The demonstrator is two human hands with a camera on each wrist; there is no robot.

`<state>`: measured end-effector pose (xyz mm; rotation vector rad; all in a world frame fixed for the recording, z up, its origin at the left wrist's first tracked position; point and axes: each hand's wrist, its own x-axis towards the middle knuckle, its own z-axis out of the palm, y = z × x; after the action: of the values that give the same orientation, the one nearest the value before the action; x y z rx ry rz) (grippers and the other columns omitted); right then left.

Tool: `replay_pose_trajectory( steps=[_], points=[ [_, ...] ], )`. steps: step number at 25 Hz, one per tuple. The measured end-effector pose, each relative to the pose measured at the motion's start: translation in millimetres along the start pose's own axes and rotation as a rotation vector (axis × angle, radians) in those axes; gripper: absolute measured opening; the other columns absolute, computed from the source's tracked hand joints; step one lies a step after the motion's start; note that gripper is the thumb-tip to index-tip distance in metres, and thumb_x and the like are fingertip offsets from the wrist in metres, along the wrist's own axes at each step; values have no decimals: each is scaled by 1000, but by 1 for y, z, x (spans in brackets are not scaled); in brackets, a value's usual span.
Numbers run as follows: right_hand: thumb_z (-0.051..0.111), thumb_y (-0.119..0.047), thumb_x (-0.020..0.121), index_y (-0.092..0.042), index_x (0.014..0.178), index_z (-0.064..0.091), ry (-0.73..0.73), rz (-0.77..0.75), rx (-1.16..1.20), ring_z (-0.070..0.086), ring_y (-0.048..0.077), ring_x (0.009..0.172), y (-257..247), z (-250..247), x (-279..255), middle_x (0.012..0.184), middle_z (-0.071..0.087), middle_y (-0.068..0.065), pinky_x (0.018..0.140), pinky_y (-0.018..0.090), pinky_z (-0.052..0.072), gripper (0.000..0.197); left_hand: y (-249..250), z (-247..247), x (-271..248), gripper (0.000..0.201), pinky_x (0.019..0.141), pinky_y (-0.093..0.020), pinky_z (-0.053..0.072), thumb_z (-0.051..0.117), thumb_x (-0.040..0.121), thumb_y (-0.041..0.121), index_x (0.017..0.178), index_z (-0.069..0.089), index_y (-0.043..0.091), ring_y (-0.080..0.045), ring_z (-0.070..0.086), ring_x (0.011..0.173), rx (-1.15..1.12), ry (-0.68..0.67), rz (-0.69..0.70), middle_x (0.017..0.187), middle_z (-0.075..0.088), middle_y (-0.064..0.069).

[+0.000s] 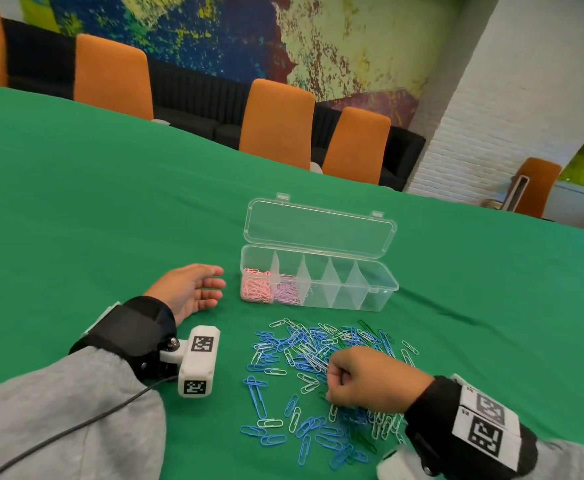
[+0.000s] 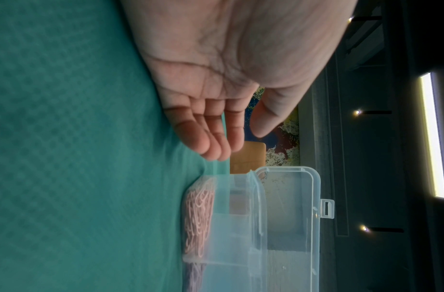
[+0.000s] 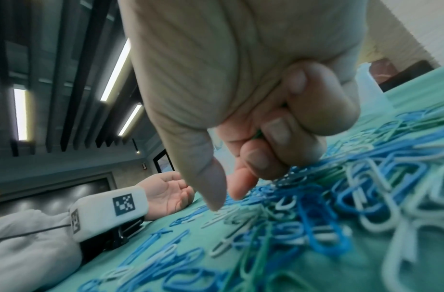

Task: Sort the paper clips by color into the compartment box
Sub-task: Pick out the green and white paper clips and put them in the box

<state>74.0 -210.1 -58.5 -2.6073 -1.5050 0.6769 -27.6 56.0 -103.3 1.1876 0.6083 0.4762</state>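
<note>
A clear compartment box [image 1: 353, 300] stands open on the green table, lid [image 1: 318, 226] tipped back. Pink clips [image 1: 256, 285] fill its leftmost compartment, purple clips [image 1: 287, 292] the one beside it; the other compartments look empty. A loose pile of paper clips [image 1: 304, 344], blue, white and green, lies in front of the box. My right hand [image 1: 328, 386] sits on the pile. Its fingers curl round green clips [image 3: 259, 135], with thumb and forefinger pointing down at the pile [image 3: 316, 217]. My left hand [image 1: 214, 284] rests open and empty left of the box [image 2: 241, 227].
Dark green clips [image 1: 363, 441] lie among blue ones at the pile's near right. Orange chairs [image 1: 276, 123] line the table's far edge. Green cloth stretches bare to the left and beyond the box. A cable [image 1: 76, 427] runs from my left wrist camera.
</note>
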Motion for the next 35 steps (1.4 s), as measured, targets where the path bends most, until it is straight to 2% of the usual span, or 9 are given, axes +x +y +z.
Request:
replay_pose_trajectory(
  steps=[5, 15, 18, 21, 24, 27, 30, 32, 35],
  points=[
    [67, -36, 82, -29, 76, 44, 17, 2, -95, 45, 11, 68, -5, 9, 3, 72, 47, -11, 59, 21, 35, 26, 0, -1, 0, 15, 44, -17, 46, 42, 98, 11, 94, 56, 7, -10, 55, 49, 1, 4, 5, 75, 56, -6],
    [55, -19, 88, -27, 67, 41, -31, 6, -48, 42, 7, 61, -2, 1, 8, 68, 46, -10, 54, 17, 34, 26, -2, -2, 2, 16, 43, -17, 47, 41, 98, 11, 96, 56, 6, -10, 55, 49, -4, -1, 4, 76, 56, -7],
    [53, -11, 89, -20, 72, 48, 39, 27, 479, 39, 3, 49, 7, -17, 10, 65, 51, -9, 46, 14, 35, 20, -2, -3, 4, 16, 42, -17, 47, 41, 98, 11, 98, 56, 5, -10, 55, 48, -15, 6, -6, 76, 56, -7],
    [43, 4, 89, -14, 77, 45, 321, 47, 1219, 34, 7, 45, 34, -39, 28, 61, 50, 1, 36, 16, 26, 21, -1, -3, 5, 16, 43, -18, 47, 41, 98, 12, 99, 56, 5, -14, 53, 54, -15, 3, -14, 77, 56, -8],
    [33, 0, 92, -10, 95, 47, 518, 136, 1741, 35, 13, 53, 66, -63, 51, 67, 41, 4, 36, 19, 30, 18, -2, -3, 5, 17, 42, -18, 47, 41, 98, 11, 97, 57, 6, -15, 52, 55, -18, 3, -13, 77, 56, -9],
    [31, -10, 96, -7, 95, 50, 665, 117, 2032, 47, 22, 67, 80, -84, 69, 74, 43, 7, 59, 27, 44, 20, -3, -3, 6, 17, 41, -17, 46, 41, 99, 12, 96, 57, 6, -13, 54, 51, -20, 5, -14, 77, 56, -9],
    [30, -28, 101, -6, 108, 51, 783, 45, 2074, 56, 31, 99, 84, -97, 84, 93, 54, 14, 92, 36, 38, 31, -4, -4, 8, 17, 40, -16, 46, 42, 98, 12, 97, 57, 5, -16, 53, 55, -30, 3, -16, 77, 55, -10],
    [29, -31, 101, -5, 124, 47, 831, 40, 2012, 50, 31, 120, 86, -97, 89, 113, 56, 18, 97, 35, 36, 39, -3, -4, 11, 16, 40, -16, 46, 42, 97, 12, 98, 57, 4, -17, 52, 56, -34, -1, -15, 78, 56, -11],
    [28, -29, 102, -9, 122, 49, 860, 22, 1900, 47, 28, 124, 86, -91, 89, 120, 57, 14, 107, 37, 30, 36, -4, -4, 13, 17, 41, -16, 47, 42, 97, 11, 96, 57, 5, -12, 56, 46, -48, -10, -11, 77, 56, -11]
  ],
)
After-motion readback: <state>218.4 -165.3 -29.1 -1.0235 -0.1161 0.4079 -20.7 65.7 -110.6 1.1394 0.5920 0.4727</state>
